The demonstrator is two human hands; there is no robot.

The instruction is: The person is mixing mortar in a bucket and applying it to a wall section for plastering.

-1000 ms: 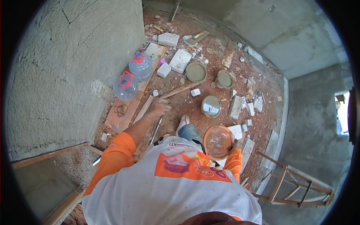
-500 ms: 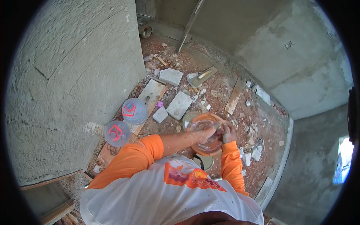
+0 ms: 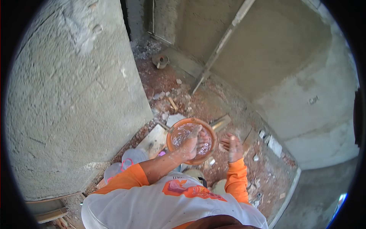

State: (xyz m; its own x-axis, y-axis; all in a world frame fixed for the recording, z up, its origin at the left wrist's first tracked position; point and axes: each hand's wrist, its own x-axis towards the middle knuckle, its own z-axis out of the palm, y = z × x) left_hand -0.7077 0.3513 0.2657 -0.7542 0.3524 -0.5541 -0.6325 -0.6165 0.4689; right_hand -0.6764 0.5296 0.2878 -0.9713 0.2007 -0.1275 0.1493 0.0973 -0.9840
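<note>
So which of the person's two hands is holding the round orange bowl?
The left hand holds the round orange bowl, fingers reaching over its rim. The right hand is beside the bowl, open with fingers spread and holding nothing.

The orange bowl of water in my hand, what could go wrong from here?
1. The left hand alone holds the orange bowl; the right hand is off it, open. The bowl could tip and spill.
2. The floor below is strewn with broken tile pieces and a wooden board, so footing may be poor.
</note>
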